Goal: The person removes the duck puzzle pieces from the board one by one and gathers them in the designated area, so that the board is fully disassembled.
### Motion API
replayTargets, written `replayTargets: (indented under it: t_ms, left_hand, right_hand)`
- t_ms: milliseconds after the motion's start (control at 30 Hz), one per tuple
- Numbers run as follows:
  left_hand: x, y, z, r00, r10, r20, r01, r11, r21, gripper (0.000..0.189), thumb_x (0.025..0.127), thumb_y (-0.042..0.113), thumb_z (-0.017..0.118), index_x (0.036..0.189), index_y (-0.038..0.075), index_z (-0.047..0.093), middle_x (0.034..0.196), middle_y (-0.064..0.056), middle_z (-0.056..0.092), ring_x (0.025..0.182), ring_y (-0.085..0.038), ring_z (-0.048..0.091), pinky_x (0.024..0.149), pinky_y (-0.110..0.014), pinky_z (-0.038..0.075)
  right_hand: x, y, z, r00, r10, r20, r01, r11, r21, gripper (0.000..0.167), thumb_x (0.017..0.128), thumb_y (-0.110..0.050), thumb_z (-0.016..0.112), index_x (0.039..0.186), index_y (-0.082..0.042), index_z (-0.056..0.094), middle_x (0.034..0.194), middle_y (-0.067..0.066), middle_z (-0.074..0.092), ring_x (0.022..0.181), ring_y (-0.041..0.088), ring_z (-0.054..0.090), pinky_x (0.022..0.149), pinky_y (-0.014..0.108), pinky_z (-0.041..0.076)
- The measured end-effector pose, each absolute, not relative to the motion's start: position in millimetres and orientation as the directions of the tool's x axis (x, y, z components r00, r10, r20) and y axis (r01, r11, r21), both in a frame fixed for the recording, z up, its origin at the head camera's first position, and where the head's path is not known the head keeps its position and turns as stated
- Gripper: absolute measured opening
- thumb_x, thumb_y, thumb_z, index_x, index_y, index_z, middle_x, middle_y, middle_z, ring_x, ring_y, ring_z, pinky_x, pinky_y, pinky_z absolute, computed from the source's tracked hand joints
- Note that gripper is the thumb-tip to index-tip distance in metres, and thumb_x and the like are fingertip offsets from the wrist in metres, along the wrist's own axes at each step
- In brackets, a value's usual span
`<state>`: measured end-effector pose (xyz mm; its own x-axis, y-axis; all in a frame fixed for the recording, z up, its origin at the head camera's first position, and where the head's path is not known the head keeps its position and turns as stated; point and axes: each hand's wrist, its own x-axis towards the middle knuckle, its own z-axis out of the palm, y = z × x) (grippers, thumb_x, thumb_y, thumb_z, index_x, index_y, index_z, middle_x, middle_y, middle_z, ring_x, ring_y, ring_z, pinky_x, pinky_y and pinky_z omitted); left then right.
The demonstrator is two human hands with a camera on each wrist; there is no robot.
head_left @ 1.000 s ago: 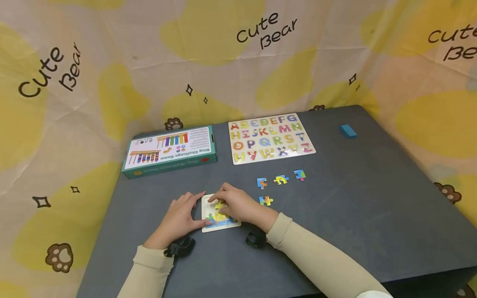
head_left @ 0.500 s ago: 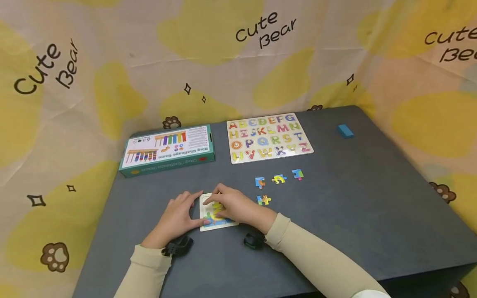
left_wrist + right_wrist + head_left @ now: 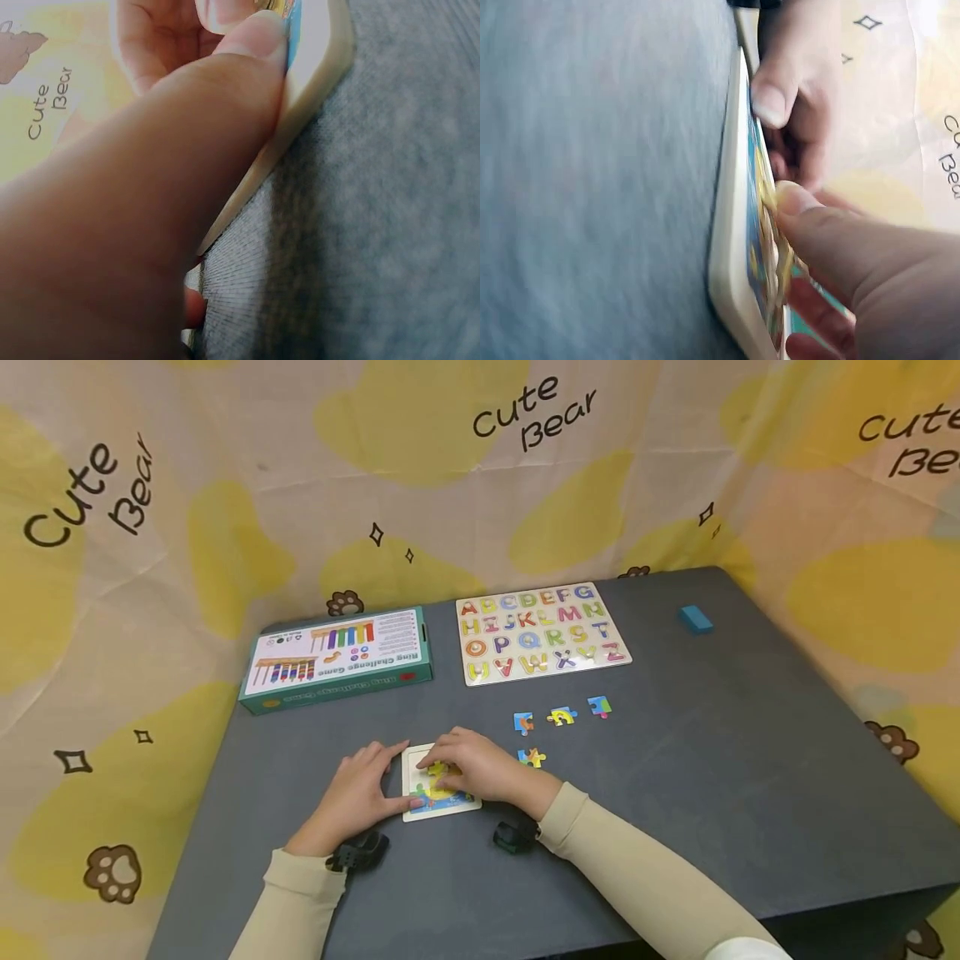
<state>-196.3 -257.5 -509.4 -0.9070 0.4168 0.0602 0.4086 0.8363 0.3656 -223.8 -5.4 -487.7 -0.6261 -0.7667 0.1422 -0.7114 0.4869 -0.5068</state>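
Well beyond the puzzle tray (image 3: 412, 777), I have a pale, yellow-blotched cloth (image 3: 420, 435) lettered "Cute Bear". The dark grey table (image 3: 675, 793) spreads out under and around the tray. Cream sleeves (image 3: 652, 877) reach in towards the tray from its near side. Beyond the tray and to its left lies a green and white box (image 3: 337, 660), its "Ring Challenge Game" print upside down to me; beyond and to the right of the tray is an alphabet board (image 3: 543, 633). On the tray's left side I see the left hand (image 3: 356, 797) with thumb and forefinger stretched out, unclenched, the thumb pressing the near part and the forefinger touching the far left corner. Over the tray, the right hand (image 3: 480, 764) pinches a yellow puzzle piece (image 3: 437, 768) between thumb and fingers; my right wrist view blurs there, so I cannot tell whether that piece is seated. The tray itself lies flat, with joined pieces along its near part. Far off to the tray's right, and beyond it, sits a blue block (image 3: 696, 619). Smallest are four loose pieces (image 3: 562, 717) to the tray's right, three in a row and one nearer.
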Motion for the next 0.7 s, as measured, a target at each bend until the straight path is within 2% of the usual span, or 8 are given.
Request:
replayTargets:
  t_ms: [233,433,600,700]
  left_hand:
    - [-198,-257,-510,-0.912,0.408,0.046,0.397,0.845,0.360,0.100,0.078,0.068,0.083,0.152,0.007,0.054,0.102,0.000,0.055,0.086,-0.015,0.046,0.077,-0.039,0.033]
    - [-197,-256,-507,-0.912,0.408,0.044,0.396,0.847,0.355,0.099,0.079,0.066,0.084,0.153,0.007,0.053,0.106,-0.003,0.057,0.088,-0.017,0.048,0.080,-0.041,0.036]
    - [-194,-257,-508,-0.913,0.406,0.039,0.394,0.851,0.348,0.100,0.078,0.065,0.085,0.152,0.006,0.055,0.115,-0.008,0.060,0.098,-0.023,0.055,0.084,-0.045,0.041]
    - [-196,-257,-508,-0.913,0.406,0.050,0.398,0.853,0.339,0.101,0.078,0.067,0.084,0.152,0.006,0.054,0.114,-0.007,0.060,0.097,-0.023,0.055,0.083,-0.045,0.041]
  right_hand:
    - [-228,-1,-487,-0.613,-0.780,0.126,-0.709,0.473,-0.523,0.039,0.092,-0.011,0.083,0.129,-0.019,0.075,0.125,-0.004,0.068,0.106,0.014,0.056,0.092,0.027,0.047]
    - [-230,3,-487,-0.642,-0.753,0.141,-0.644,0.430,-0.633,0.034,0.093,-0.007,0.081,0.125,-0.016,0.077,0.111,-0.003,0.066,0.088,0.011,0.057,0.079,0.025,0.049]
    - [-231,9,-480,-0.706,-0.698,0.119,-0.478,0.346,-0.808,0.032,0.094,-0.004,0.078,0.126,-0.008,0.075,0.106,-0.004,0.072,0.087,0.009,0.062,0.076,0.025,0.051]
    - [-236,18,-468,-0.762,-0.633,0.136,-0.402,0.298,-0.866,0.031,0.094,-0.002,0.078,0.125,-0.004,0.074,0.103,-0.004,0.075,0.088,0.013,0.064,0.074,0.027,0.050]
